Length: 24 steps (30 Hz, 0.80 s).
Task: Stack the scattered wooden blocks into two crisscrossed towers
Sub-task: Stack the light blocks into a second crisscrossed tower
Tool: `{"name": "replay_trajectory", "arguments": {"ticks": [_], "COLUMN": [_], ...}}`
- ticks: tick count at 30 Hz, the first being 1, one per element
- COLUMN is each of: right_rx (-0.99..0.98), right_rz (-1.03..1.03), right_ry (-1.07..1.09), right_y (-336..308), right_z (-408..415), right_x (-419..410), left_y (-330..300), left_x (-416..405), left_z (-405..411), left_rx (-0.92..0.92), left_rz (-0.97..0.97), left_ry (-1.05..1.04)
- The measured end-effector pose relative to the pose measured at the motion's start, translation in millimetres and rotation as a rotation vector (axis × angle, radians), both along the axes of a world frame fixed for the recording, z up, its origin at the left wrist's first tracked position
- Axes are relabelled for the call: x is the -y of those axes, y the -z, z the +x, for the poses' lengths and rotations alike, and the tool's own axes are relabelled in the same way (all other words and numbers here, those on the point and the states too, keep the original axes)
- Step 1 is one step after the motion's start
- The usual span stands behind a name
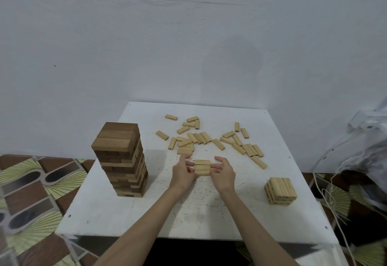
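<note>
Both hands — left hand (182, 171), right hand (222, 171) — fingers clamped on ends of three-block row (202, 167), mid-worktop (209, 213). Blocks light, stiff, smooth — squeeze end faces or the row likely splays.

No readable text, label or number shows anywhere.

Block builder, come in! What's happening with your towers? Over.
Left hand and right hand squeeze three blocks together. Tall tower done; short tower started. Nothing blocking.
</note>
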State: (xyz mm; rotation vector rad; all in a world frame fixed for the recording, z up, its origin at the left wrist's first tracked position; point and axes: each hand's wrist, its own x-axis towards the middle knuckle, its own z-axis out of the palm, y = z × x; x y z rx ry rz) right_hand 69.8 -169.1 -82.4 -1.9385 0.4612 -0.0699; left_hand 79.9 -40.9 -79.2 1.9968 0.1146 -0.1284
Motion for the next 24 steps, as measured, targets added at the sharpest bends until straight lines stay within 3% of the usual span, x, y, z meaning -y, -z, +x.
{"name": "replay_trajectory", "arguments": {"ticks": [24], "right_rx": [0.01], "right_rz": [0.063], "right_ry": [0.061], "right_y": [-0.9], "right_z": [3.9], "right_x": [2.4], "left_y": [-4.5], "left_x": [4.7], "left_z": [1.4], "left_rx": [-0.015], "left_rz": [-0.046], "left_ry": [-0.081]}}
